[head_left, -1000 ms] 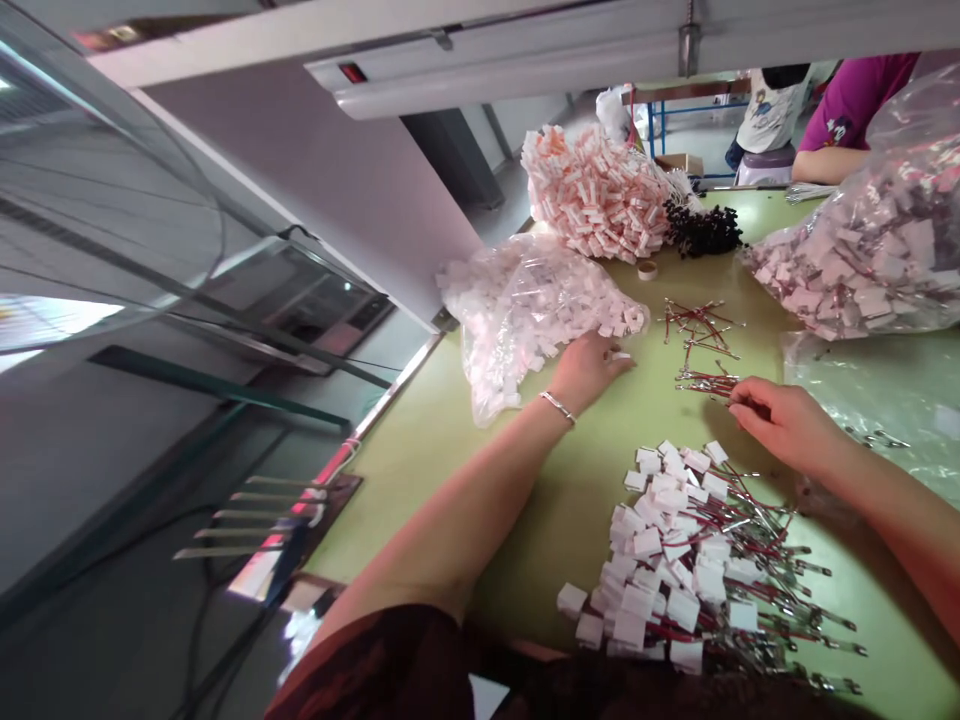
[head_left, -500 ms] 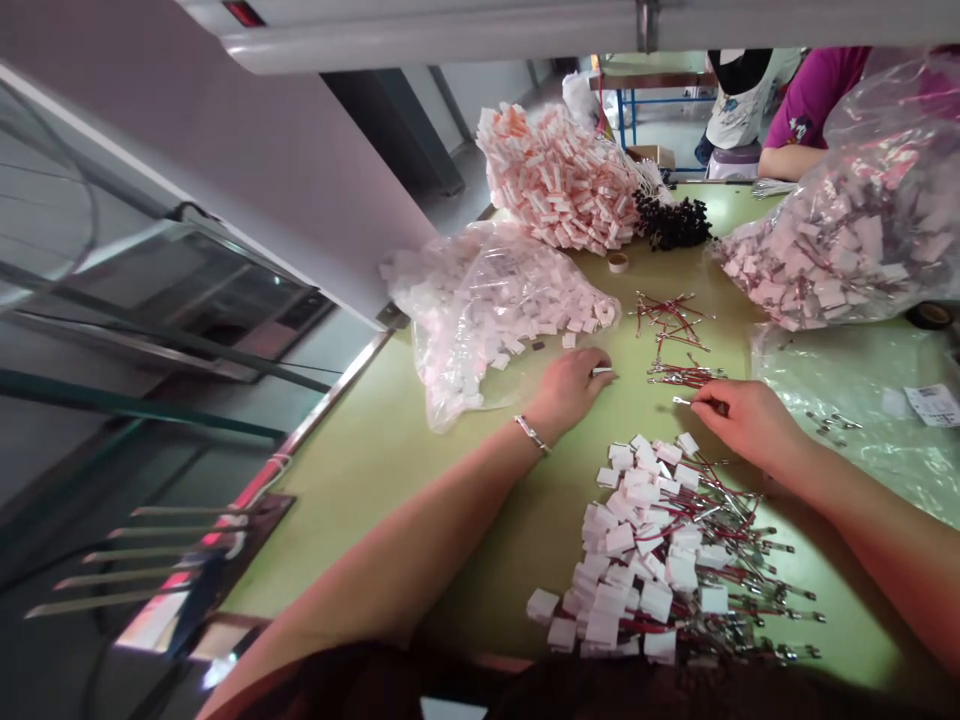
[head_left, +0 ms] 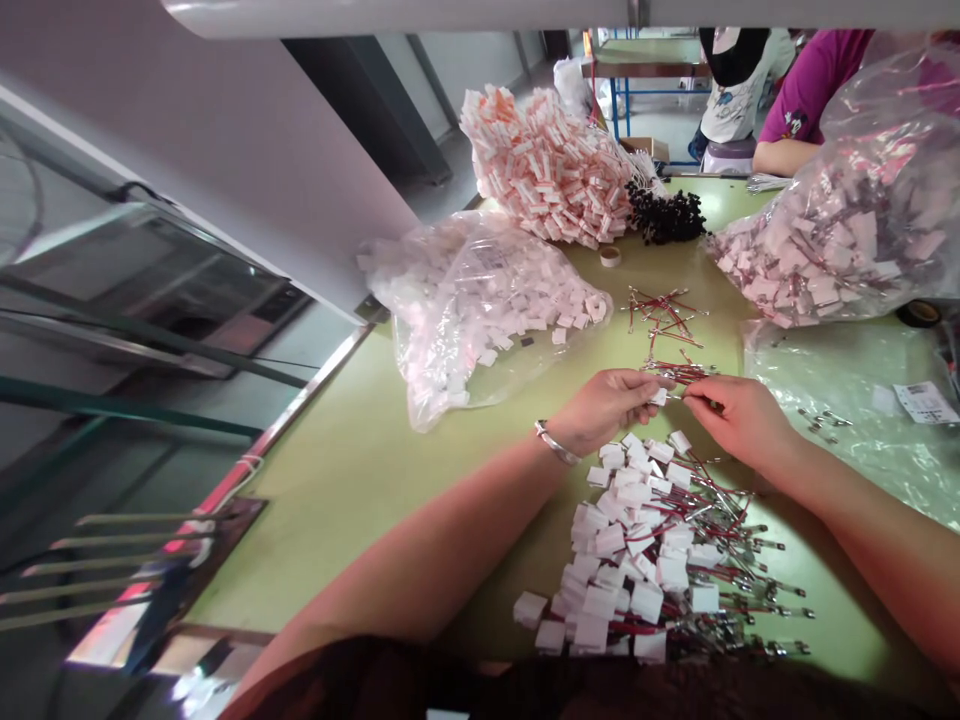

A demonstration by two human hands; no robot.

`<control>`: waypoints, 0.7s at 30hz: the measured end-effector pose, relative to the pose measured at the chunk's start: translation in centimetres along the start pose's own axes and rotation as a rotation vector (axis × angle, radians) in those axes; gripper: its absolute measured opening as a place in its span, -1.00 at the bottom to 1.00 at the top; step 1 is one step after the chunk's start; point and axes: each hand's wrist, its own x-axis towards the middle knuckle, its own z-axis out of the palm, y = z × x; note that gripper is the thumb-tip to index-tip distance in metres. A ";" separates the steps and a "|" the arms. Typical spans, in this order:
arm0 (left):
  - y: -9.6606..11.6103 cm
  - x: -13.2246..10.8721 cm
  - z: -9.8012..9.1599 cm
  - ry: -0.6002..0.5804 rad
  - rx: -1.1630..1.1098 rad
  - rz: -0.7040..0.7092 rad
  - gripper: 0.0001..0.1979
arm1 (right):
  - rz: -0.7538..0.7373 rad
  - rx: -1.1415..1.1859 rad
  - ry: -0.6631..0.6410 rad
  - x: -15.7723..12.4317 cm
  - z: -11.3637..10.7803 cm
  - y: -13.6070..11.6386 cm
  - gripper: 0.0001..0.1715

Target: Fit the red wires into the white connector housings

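My left hand [head_left: 611,408] is closed on a small white plastic connector housing [head_left: 659,397], pinched between thumb and fingers. Close beside it, my right hand [head_left: 739,412] pinches a short wire lead with a metal terminal [head_left: 675,397] that points at the housing; whether the two touch I cannot tell. Just beyond my fingers lie loose red wire leads [head_left: 679,371] with metal ends. Nearer my body spreads a pile of white housings with red wires [head_left: 628,540], the metal ends toward the right.
A clear bag of white housings [head_left: 487,300] lies at left. A bundle of pinkish-white parts [head_left: 551,175], black pieces [head_left: 667,215] and a tape roll [head_left: 610,257] sit at the back. Another filled bag [head_left: 832,240] stands at right, near a person in a purple sleeve [head_left: 814,90].
My left hand has moved right from beside the left bag, bringing the white housing up to the terminal in my right hand. My right hand has stayed nearly in place.
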 end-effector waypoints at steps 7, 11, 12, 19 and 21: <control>0.2 -0.3 -0.3 -0.012 0.009 -0.022 -0.76 | -0.042 -0.052 0.019 -0.2 -0.2 -0.2 -0.71; 0.0 -0.2 -0.5 -0.061 0.017 0.043 -0.72 | -0.043 -0.072 -0.025 -0.1 -0.2 -0.2 -0.69; 0.0 -0.2 -0.5 -0.071 0.031 0.061 -0.72 | -0.021 -0.082 -0.030 -0.1 -0.2 -0.3 -0.70; -0.1 -0.1 0.2 0.004 0.295 0.072 -0.80 | 0.045 -0.238 -0.058 -0.4 0.1 -1.7 -0.72; -0.4 -0.1 0.4 0.003 0.319 0.076 -0.80 | 0.040 -0.199 -0.067 -0.6 0.4 -1.9 -0.71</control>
